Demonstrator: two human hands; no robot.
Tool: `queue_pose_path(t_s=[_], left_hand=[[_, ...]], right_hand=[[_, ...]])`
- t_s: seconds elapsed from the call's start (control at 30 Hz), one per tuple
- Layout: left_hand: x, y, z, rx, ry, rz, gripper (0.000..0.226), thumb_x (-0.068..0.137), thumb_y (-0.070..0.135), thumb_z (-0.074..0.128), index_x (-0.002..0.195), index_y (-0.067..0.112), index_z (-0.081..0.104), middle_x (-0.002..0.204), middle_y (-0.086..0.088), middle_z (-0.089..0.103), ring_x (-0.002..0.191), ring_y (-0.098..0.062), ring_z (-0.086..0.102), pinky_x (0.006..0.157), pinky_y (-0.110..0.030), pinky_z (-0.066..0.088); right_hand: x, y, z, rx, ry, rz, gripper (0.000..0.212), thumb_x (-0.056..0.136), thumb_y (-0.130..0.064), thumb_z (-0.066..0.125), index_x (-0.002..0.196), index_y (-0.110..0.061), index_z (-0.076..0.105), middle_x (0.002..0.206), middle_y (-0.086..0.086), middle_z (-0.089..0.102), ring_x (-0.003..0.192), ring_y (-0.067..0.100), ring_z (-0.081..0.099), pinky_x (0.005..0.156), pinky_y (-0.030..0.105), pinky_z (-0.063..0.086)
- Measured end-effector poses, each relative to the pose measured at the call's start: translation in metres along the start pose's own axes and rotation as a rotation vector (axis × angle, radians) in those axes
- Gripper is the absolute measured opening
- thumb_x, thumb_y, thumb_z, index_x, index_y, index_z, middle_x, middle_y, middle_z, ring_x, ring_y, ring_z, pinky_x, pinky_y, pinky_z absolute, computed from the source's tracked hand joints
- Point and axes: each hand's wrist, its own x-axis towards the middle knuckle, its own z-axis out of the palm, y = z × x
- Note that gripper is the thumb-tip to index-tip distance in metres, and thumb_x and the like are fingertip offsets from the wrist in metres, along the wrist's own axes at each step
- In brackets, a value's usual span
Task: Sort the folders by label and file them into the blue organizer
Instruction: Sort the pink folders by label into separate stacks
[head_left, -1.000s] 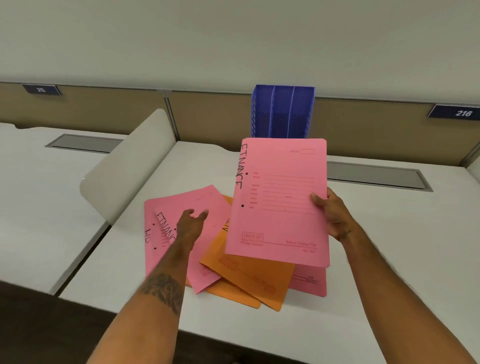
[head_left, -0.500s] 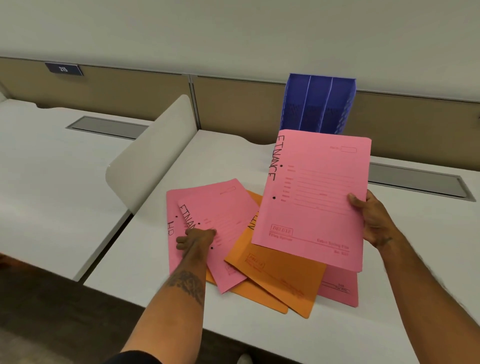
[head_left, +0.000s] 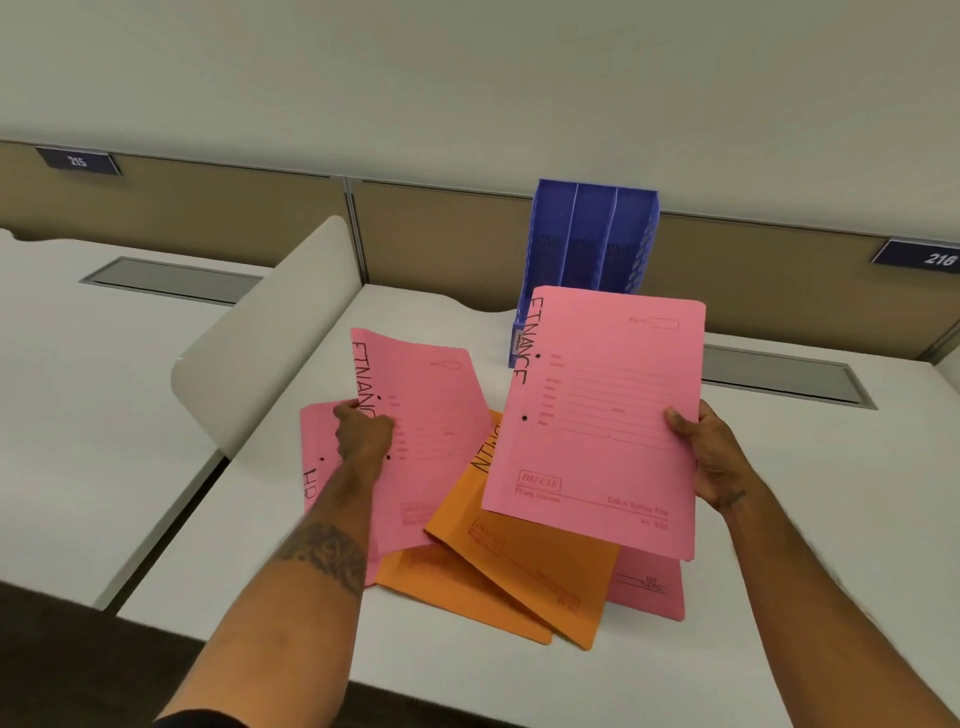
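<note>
My right hand (head_left: 709, 454) grips the right edge of a pink folder (head_left: 597, 415) labelled FINANCE, held up above the pile. My left hand (head_left: 363, 436) pinches the left edge of a second pink FINANCE folder (head_left: 431, 431) and has its top lifted off the pile. Under them on the white desk (head_left: 249, 545) lie a pink folder marked HR (head_left: 317, 467), two orange folders (head_left: 524, 577) and another pink folder (head_left: 649, 587), mostly covered. The blue organizer (head_left: 587, 244) stands upright at the back of the desk with three slots, all seemingly without folders.
A rounded white divider panel (head_left: 265, 332) rises at the desk's left side. Tan partition walls (head_left: 441, 228) carry number plates 215 (head_left: 78, 162) and 216 (head_left: 922, 257). A grey cable tray lid (head_left: 779, 374) is set in the desk to the right of the organizer.
My left hand has closed on the second FINANCE folder and raised its top edge from the pile. My right hand has kept its folder held up with little motion.
</note>
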Motion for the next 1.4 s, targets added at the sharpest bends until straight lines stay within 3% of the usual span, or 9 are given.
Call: queue_pose_path(t_s=[0.1,0.3,0.4,0.5,0.63,0.77,0.87,1.13,1.4], left_hand=[[0.007,0.040,-0.008,0.032,-0.005,0.155,0.047,0.083,0.011,0.068,0.128,0.011,0.054,0.118,-0.012,0.067,0.095,-0.028,0.064,0.084,-0.039,0.055],[0.012,0.124,-0.027,-0.018,-0.056,0.364,0.047,0.087,0.017,0.066,0.132,0.012,0.053,0.113,-0.005,0.065,0.093,-0.024,0.066,0.080,-0.037,0.055],[0.013,0.155,-0.039,-0.003,-0.063,0.466,0.032,0.087,0.019,0.064,0.119,0.015,0.062,0.102,-0.002,0.069,0.080,-0.017,0.067,0.068,-0.030,0.054],[0.013,0.176,-0.047,-0.076,-0.149,0.504,0.014,0.090,0.019,0.061,0.102,0.020,0.068,0.096,-0.005,0.073,0.075,-0.018,0.069,0.069,-0.031,0.055],[0.001,0.190,-0.042,-0.204,-0.345,0.433,0.013,0.096,0.017,0.060,0.103,0.013,0.070,0.090,-0.006,0.075,0.072,-0.021,0.071,0.067,-0.033,0.057],[-0.021,0.181,-0.019,-0.236,-0.546,0.343,0.013,0.099,0.013,0.056,0.099,0.009,0.068,0.076,-0.005,0.076,0.063,-0.019,0.073,0.054,-0.032,0.059],[-0.036,0.165,0.005,-0.266,-0.682,0.283,0.018,0.101,0.011,0.051,0.109,0.004,0.065,0.091,-0.014,0.074,0.074,-0.025,0.072,0.067,-0.039,0.062],[-0.050,0.126,0.046,-0.254,-0.756,0.197,0.025,0.102,0.014,0.049,0.120,0.002,0.061,0.112,-0.022,0.071,0.091,-0.035,0.069,0.087,-0.052,0.056],[-0.064,0.103,0.057,-0.349,-0.912,0.083,0.025,0.104,0.025,0.047,0.127,0.016,0.051,0.119,-0.019,0.069,0.099,-0.036,0.068,0.082,-0.053,0.059]], right_hand=[[-0.002,-0.005,-0.002,0.005,0.010,-0.014,0.039,0.095,-0.017,0.058,0.133,-0.013,0.051,0.123,0.014,0.066,0.103,0.036,0.066,0.075,0.048,0.058],[0.001,-0.016,-0.008,0.005,0.035,-0.041,0.037,0.095,-0.017,0.059,0.131,-0.014,0.053,0.122,0.014,0.066,0.106,0.038,0.065,0.081,0.052,0.056],[0.003,-0.021,-0.013,0.008,0.051,-0.056,0.036,0.094,-0.016,0.059,0.130,-0.015,0.054,0.122,0.014,0.066,0.107,0.039,0.064,0.085,0.055,0.054],[0.003,-0.025,-0.019,0.012,0.075,-0.067,0.034,0.094,-0.016,0.059,0.128,-0.017,0.056,0.119,0.013,0.068,0.103,0.036,0.067,0.081,0.052,0.057],[0.002,-0.026,-0.021,0.018,0.103,-0.066,0.029,0.095,-0.016,0.059,0.124,-0.019,0.058,0.116,0.011,0.069,0.096,0.032,0.070,0.074,0.047,0.058],[0.003,-0.027,-0.015,0.021,0.080,-0.069,0.035,0.095,-0.014,0.058,0.130,-0.016,0.054,0.119,0.013,0.068,0.103,0.035,0.067,0.085,0.053,0.056],[0.003,-0.029,-0.006,0.035,0.048,-0.076,0.038,0.095,-0.014,0.058,0.133,-0.014,0.052,0.122,0.015,0.066,0.107,0.038,0.065,0.091,0.058,0.052],[-0.002,-0.029,0.009,0.084,-0.054,-0.079,0.039,0.097,-0.016,0.055,0.135,-0.012,0.048,0.125,0.019,0.064,0.113,0.043,0.061,0.094,0.063,0.047],[-0.011,-0.028,0.020,0.003,-0.089,-0.068,0.034,0.102,-0.033,0.045,0.131,-0.019,0.055,0.121,0.016,0.067,0.110,0.040,0.063,0.094,0.061,0.049]])
